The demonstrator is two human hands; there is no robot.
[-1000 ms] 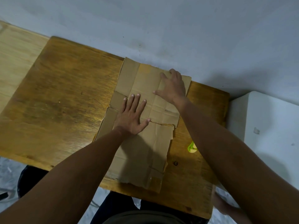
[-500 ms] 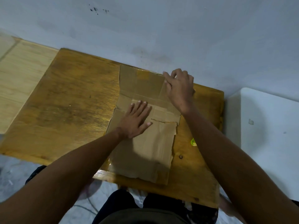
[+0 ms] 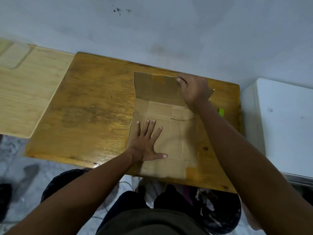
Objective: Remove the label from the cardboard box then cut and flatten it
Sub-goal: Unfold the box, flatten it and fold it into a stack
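A cut-open brown cardboard box lies mostly flat on the right part of a varnished wooden table. Its far panel stands tilted up off the table. My left hand presses flat on the near half of the cardboard, fingers spread and straight. My right hand grips the top right edge of the raised far panel, fingers curled over it. No label shows on the cardboard.
A small bright green object lies on the table just right of my right forearm. A lighter wooden surface adjoins the table on the left, a white cabinet on the right. The wall is close behind.
My right hand went from lying flat on the far panel to gripping its edge and lifting it up. My left hand slid nearer along the cardboard. The camera view shifted.
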